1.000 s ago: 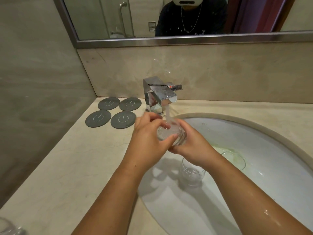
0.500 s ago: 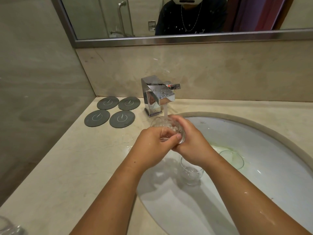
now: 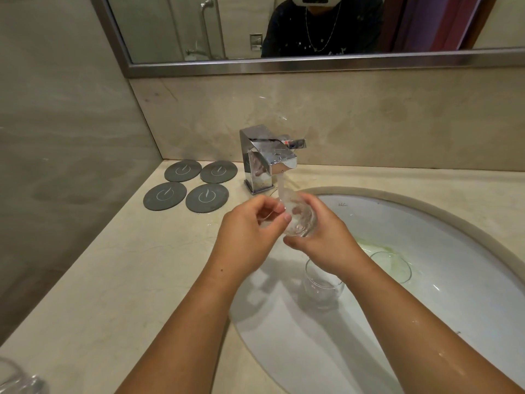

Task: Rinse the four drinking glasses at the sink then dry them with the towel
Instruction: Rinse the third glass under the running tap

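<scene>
A clear drinking glass (image 3: 299,216) is tilted under the running water of the chrome faucet (image 3: 268,157). My right hand (image 3: 324,240) cups it from behind and below. My left hand (image 3: 250,228) pinches its rim, thumb on the near side and fingers curled over it. A second glass (image 3: 322,285) stands upright in the white sink basin (image 3: 426,223), partly hidden under my right wrist. A third glass (image 3: 393,265) sits in the basin to the right, over a greenish stain. Part of another glass (image 3: 17,376) shows at the bottom left corner of the counter. No towel is in view.
Several dark grey round coasters (image 3: 189,184) lie on the beige stone counter (image 3: 113,280) left of the faucet. A stone wall closes the left side and a mirror (image 3: 284,29) hangs above the backsplash.
The glass has stayed under the stream while my hands turned it. My left fingers shifted from reaching into the glass to pinching its rim.
</scene>
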Demonstrator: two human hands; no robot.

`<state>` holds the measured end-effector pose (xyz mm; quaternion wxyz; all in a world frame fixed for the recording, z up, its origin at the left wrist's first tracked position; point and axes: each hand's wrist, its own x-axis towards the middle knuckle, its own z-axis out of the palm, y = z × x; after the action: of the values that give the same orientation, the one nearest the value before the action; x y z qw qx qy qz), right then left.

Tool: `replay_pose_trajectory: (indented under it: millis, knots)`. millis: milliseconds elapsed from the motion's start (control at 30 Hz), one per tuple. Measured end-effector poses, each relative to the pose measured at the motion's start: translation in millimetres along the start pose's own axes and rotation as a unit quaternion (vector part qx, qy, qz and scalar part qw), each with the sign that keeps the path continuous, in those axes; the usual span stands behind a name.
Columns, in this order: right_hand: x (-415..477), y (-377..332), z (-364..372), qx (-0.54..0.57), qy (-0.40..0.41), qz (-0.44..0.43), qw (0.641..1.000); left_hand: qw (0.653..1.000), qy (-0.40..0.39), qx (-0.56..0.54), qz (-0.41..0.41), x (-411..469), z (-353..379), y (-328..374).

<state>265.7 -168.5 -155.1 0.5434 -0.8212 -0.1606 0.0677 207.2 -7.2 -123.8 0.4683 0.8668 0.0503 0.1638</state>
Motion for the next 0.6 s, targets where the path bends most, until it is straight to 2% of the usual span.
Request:
replay_pose_trajectory:
  millis: [67, 167, 300, 467, 533, 600]
  knots:
    - [-1, -2, 4, 0.059, -0.005, 0.042, 0.997, 0.999, 0.013, 0.037, -0.006, 1, 0, -2]
    - [-4, -12, 6, 0.204, -0.038, 0.114, 0.972, 0.996, -0.011, 0.045, -0.073, 1, 0, -1]
    - [-6, -21, 5, 0.302, -0.095, 0.144, 0.938, 0.979, -0.06, -0.109, -0.164, 2, 5, 0]
    - [-9, -28, 5, 0.33, -0.15, 0.151, 0.92, 0.931, -0.083, -0.276, -0.223, 4, 9, 0]
    - [-10, -27, 5, 0.319, -0.172, 0.147, 0.92, 0.915, -0.114, -0.298, -0.249, 2, 9, -2]
    - [-9, -26, 5, 0.292, -0.187, 0.151, 0.926, 0.916, -0.124, -0.291, -0.249, 2, 9, -4]
